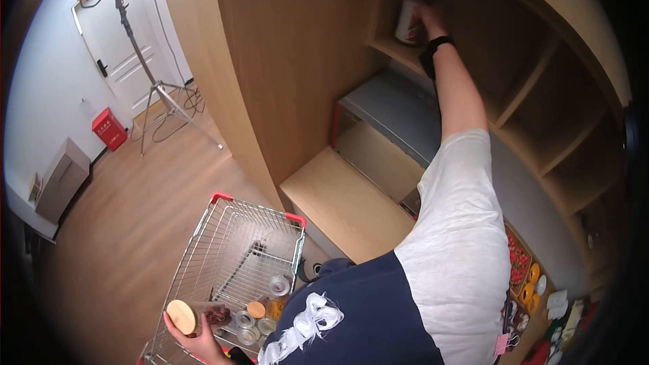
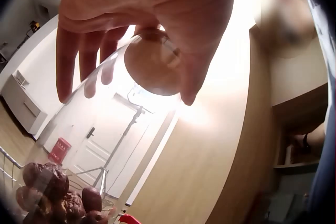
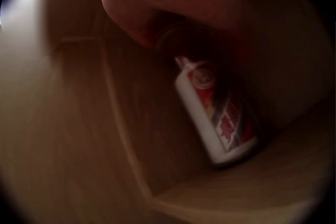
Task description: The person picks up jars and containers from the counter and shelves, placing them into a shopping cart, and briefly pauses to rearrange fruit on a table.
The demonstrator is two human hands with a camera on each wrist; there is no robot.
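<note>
My left hand (image 1: pixel 203 345) grips a clear jar with a wooden lid (image 1: pixel 181 316) at the shopping cart. Dark red dried dates (image 2: pixel 50 192) lie in the jar's far end in the left wrist view. Up in a wooden shelf compartment, my right hand (image 1: pixel 428 19) holds a white bottle with a red label (image 1: pixel 407 21) by its upper part. In the right wrist view the bottle (image 3: pixel 215 113) leans somewhat, its base close over the compartment floor; the hand's shadow hides its neck.
Several lidded jars (image 1: pixel 247 318) sit in the wire shopping cart (image 1: pixel 223 243). Below the compartment stands a grey-topped case (image 1: pixel 395 105) on a wooden ledge (image 1: pixel 345 196). Trays of produce (image 1: pixel 517 257) lie at lower right. A tripod (image 1: pixel 159 88) and a red bin (image 1: pixel 109 128) stand near the door.
</note>
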